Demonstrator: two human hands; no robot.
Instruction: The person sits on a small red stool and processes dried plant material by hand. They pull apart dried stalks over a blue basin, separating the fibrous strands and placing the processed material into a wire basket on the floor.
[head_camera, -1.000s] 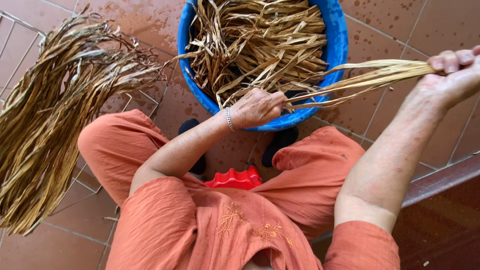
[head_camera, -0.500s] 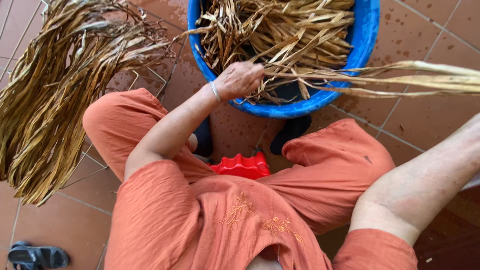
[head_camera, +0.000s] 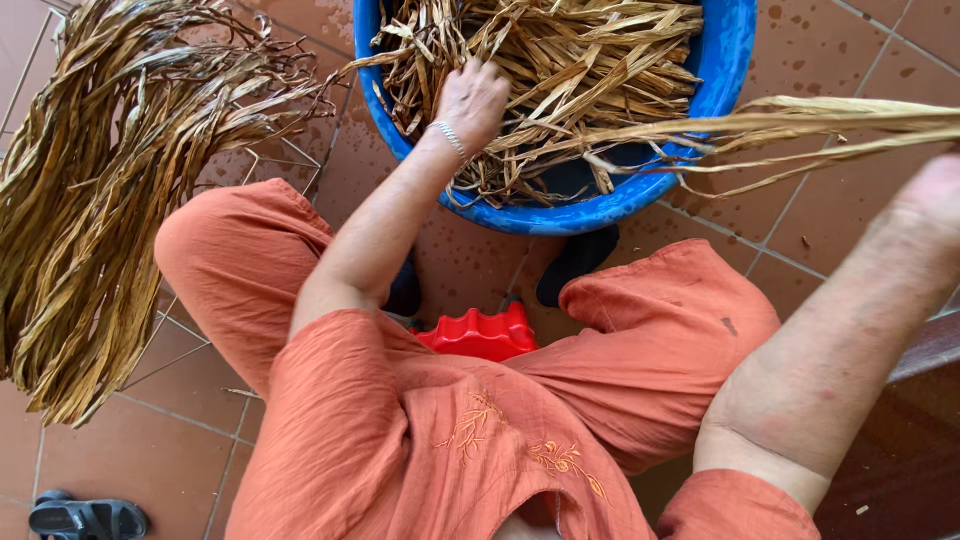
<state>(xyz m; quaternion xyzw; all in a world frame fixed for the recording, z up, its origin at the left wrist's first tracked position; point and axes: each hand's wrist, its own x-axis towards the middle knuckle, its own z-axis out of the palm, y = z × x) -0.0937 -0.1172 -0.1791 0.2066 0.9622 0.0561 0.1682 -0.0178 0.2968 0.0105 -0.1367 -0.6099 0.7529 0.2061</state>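
Note:
A blue plastic tub at the top holds a tangle of wet, tan dried leaf strips. My left hand, a thin bracelet on its wrist, reaches palm-down into the tub. Its fingertips are buried among the strips, so its grip is hidden. A thin bundle of long strips stretches taut from the tub out past the right edge. My right hand is blurred and cut off at that edge, just below the bundle's end, which it holds out of frame.
A large heap of sorted dried strips lies on a wire rack at the left. I sit on a low red stool in orange clothes, feet under the tub. The tiled floor is wet. A dark sandal lies bottom left.
My left hand moved from the tub's near rim deeper into the leaves. My right hand pulled its bundle farther right, mostly out of frame. The camera tilted down.

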